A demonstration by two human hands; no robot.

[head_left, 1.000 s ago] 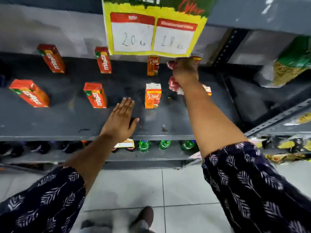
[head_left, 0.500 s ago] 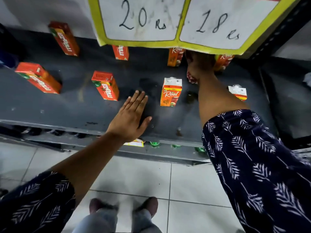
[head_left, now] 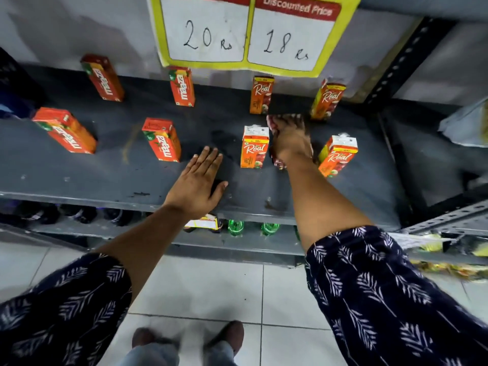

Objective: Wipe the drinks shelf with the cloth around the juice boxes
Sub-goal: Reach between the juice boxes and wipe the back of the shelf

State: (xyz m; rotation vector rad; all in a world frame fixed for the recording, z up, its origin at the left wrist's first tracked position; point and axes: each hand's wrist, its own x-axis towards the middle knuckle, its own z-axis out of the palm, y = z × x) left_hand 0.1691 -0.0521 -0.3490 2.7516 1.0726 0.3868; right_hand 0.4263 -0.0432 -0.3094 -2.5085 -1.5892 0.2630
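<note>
The dark grey drinks shelf (head_left: 111, 178) carries several upright juice boxes: red Maaza boxes (head_left: 162, 140) on the left, orange Real boxes (head_left: 254, 147) on the right. My right hand (head_left: 290, 140) presses a red and white cloth (head_left: 277, 161) onto the shelf between the two front Real boxes (head_left: 338, 157), just in front of the back pair (head_left: 261, 95). Most of the cloth is hidden under the hand. My left hand (head_left: 198, 184) lies flat on the shelf near its front edge, fingers spread, holding nothing.
A yellow price sign (head_left: 248, 33) reading 20 Rs and 18 Rs hangs over the back of the shelf. Green bottle caps (head_left: 235, 227) show on the lower shelf. A perforated metal upright (head_left: 396, 64) bounds the right side, with packets beyond. Tiled floor below.
My right hand with the cloth has come forward from the back of the shelf to between the front Real boxes. My left hand stays flat on the shelf. The view shifted.
</note>
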